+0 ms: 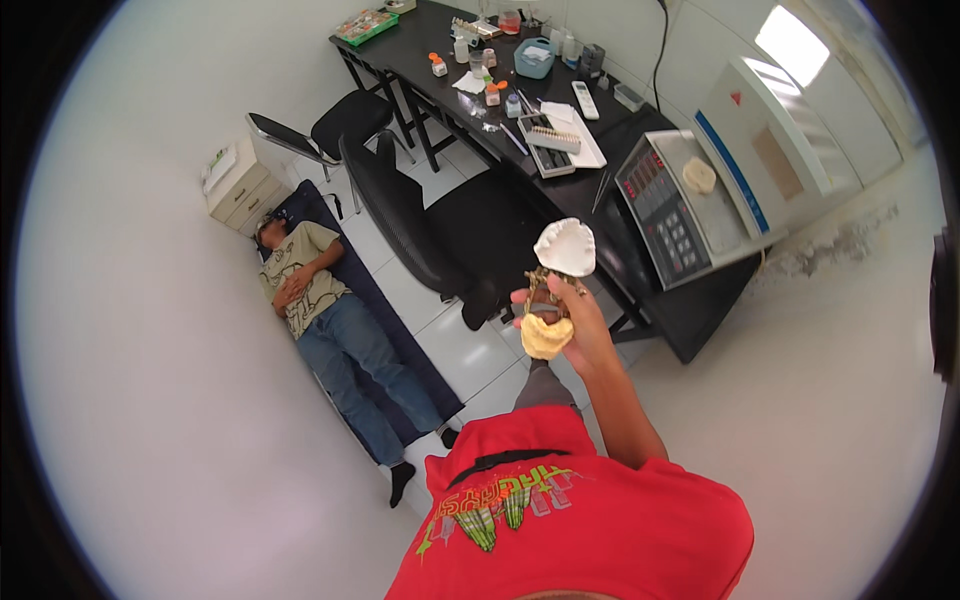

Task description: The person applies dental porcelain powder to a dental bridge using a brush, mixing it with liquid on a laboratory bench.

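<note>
My right hand (582, 318) is closed around a brass-coloured dental articulator (535, 284), held up in front of my red shirt. A white plaster dental cast (566, 247) sits at its far end, showing a tooth arch. The yellow plaster cast (546, 340) is at the near end, beside my palm. My fingers partly cover the metal frame between the two casts. My left hand is out of view.
A black table (693, 318) carries a keypad machine (662, 215) with a round cream piece (698, 176) on it, plus bottles and a white remote (585, 100). A black office chair (415, 215) stands left of it. A person (345, 325) lies on a dark blue mat.
</note>
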Demonstrator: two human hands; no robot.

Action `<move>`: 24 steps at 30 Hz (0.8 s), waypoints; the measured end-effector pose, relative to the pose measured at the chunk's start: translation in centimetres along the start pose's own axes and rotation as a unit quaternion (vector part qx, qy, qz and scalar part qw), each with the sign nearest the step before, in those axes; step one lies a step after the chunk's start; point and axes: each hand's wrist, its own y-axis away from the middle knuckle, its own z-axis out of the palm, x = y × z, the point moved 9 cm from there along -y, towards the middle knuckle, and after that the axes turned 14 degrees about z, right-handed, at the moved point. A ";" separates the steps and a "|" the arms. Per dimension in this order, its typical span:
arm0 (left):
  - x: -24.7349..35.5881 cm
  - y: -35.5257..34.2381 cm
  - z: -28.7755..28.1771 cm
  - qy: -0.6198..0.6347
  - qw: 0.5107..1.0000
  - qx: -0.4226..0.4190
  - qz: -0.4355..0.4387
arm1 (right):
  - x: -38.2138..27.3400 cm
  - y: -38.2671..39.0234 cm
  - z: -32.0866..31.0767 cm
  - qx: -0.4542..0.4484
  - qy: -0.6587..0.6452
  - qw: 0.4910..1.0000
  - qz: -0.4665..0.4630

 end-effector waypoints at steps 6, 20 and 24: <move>8.8 2.3 2.8 0.032 0.998 0.047 0.022 | -6.3 -4.4 -3.1 0.006 0.021 0.998 0.052; 13.3 9.0 9.5 0.101 0.990 0.095 0.017 | -11.2 -14.9 -3.6 -0.026 0.044 0.993 0.108; 7.2 12.1 11.3 0.117 0.987 0.104 -0.049 | -10.2 -15.4 -2.2 -0.040 0.045 0.992 0.113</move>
